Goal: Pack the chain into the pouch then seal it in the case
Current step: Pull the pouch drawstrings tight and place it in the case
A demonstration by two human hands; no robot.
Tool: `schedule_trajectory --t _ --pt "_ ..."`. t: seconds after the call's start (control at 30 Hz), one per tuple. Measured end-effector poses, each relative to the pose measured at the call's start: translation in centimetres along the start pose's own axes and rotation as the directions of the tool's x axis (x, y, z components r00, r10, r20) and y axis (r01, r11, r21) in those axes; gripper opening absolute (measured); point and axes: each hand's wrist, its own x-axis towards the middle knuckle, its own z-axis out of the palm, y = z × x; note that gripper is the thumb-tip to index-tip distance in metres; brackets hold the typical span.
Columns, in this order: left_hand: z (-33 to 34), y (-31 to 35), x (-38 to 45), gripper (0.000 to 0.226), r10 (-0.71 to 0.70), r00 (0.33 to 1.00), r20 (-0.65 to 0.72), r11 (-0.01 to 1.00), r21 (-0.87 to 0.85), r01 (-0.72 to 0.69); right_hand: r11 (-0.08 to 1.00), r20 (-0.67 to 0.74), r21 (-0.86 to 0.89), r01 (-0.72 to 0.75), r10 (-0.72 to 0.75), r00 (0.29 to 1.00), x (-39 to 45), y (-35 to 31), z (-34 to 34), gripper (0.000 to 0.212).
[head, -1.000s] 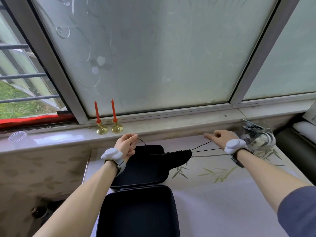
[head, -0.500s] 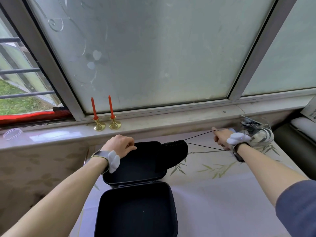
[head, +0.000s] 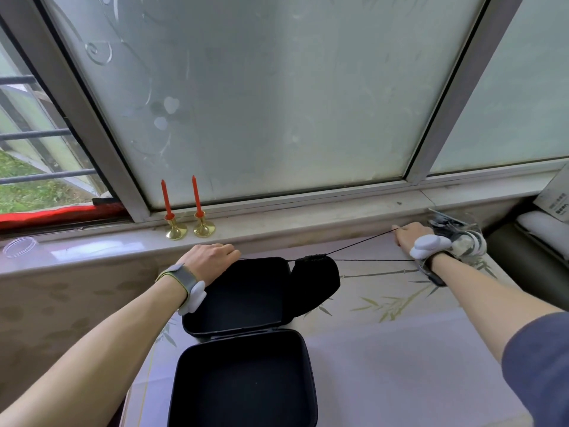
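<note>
Person stands at the table under the window, drawing the pouch [head: 315, 283] shut; the black pouch lies against the right edge of the open case [head: 243, 334], resting half on the case's far shell and half on the table [head: 385, 349]; its gathered mouth points away from the case's hinge, toward the windowsill; the chain itself not visible, presumably already inside the pouch, cannot confirm. Left hand [head: 211, 257] sits at the far left corner of the case, fingers curled closed on what looks like the left end of the drawstring [head: 363, 246], though the pinch itself is hidden under the knuckles; right hand [head: 409, 237] well to the right of the case, near the sill, closed on the other cord ends, two strands running taut from the pouch mouth. To do this well, in my judgement: pull both hands apart evenly and level so the mouth cinches without dragging the pouch off the case; ease off once the gathers are tight; a lopsided tug could slide or tip the pouch. After that the pouch wants laying flat in the case's near shell, cords tucked in clear of the zip line before the lid folds over.
</note>
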Motion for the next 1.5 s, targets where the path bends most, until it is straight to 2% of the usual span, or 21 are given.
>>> schedule_trajectory --t 0.13,0.23,0.33,0.47,0.53,0.63,0.83,1.0,1.07,1.13,1.17,1.23,1.3,1.37,1.43,1.5 --pt "-0.3 0.9 -0.1 0.035 -0.051 0.998 0.042 0.999 -0.004 0.051 0.996 0.090 0.092 -0.006 -0.002 0.996 -0.4 -0.2 -0.6 0.040" --pt "-0.3 0.9 -0.6 0.043 -0.041 0.994 0.106 0.999 0.030 0.038 0.939 0.222 0.339 -0.054 -0.024 0.975 -0.3 0.0 -0.3 0.042" --pt "-0.6 0.6 -1.0 0.044 -0.050 0.992 0.112 0.999 0.012 0.049 0.755 0.283 0.616 -0.223 0.052 0.958 -0.3 0.5 0.4 0.046" --pt "-1.1 0.4 -1.3 0.039 -0.040 0.996 0.075 0.999 -0.028 0.043 0.517 0.294 0.796 -0.315 0.124 0.948 -0.2 1.1 0.7 0.044" --pt "-1.4 0.3 -1.2 0.037 -0.045 0.997 0.070 0.998 -0.037 0.047 0.431 0.319 0.832 -0.349 0.143 0.937 -0.2 1.3 0.8 0.040" --pt "-1.7 0.2 -1.3 0.033 -0.046 0.996 0.081 0.999 -0.014 0.047 0.362 0.356 0.852 -0.379 0.130 0.925 -0.7 1.5 0.9 0.033" --pt "-1.1 0.7 -1.6 0.029 -0.077 0.997 0.028 0.997 0.033 0.076 0.329 0.392 0.856 -0.399 0.093 0.915 -1.3 1.8 0.7 0.041" --pt "-1.0 0.7 -1.4 0.037 -0.083 0.996 -0.028 0.989 -0.126 0.078 0.133 0.429 0.895 -0.426 0.005 0.903 -0.8 2.1 -0.1 0.049" --pt "-1.1 0.3 -1.2 0.036 -0.069 0.996 -0.063 0.979 -0.199 0.055 0.016 0.417 0.909 -0.416 -0.043 0.908 -1.3 1.3 -0.4 0.043" --pt "-1.2 0.4 -0.9 0.030 -0.100 0.990 -0.100 0.937 -0.344 0.060 -0.075 0.397 0.911 -0.405 -0.097 0.913 -1.9 0.6 -0.5 0.040" --pt "-1.1 0.7 -0.7 0.027 -0.128 0.985 -0.114 0.888 -0.455 0.063 -0.077 0.397 0.910 -0.408 -0.124 0.909 -2.2 0.3 -0.5 0.041" --pt "-1.6 1.4 -0.4 0.019 -0.206 0.970 -0.132 0.727 -0.684 0.061 -0.069 0.396 0.907 -0.415 -0.192 0.898 -2.6 -0.5 -0.7 0.048" --pt "-2.1 1.8 -0.4 0.013 -0.280 0.955 -0.094 0.518 -0.852 0.069 -0.081 0.417 0.892 -0.445 -0.236 0.878 -2.4 -1.0 -0.8 0.059" --pt "-2.5 2.0 -0.3 0.018 -0.306 0.952 -0.014 0.291 -0.953 0.079 -0.048 0.455 0.878 -0.477 -0.228 0.861 -2.1 -1.8 -0.8 0.069" --pt "-3.0 2.4 -0.3 0.022 -0.307 0.950 0.058 -0.011 -0.998 0.057 -0.011 0.500 0.859 -0.513 -0.206 0.841 -2.1 -2.7 -0.7 0.066" --pt "-3.4 2.9 -0.1 0.025 -0.307 0.945 0.112 -0.395 -0.919 -0.019 0.044 0.517 0.854 -0.519 -0.191 0.835 -1.9 -3.5 -0.6 0.048"
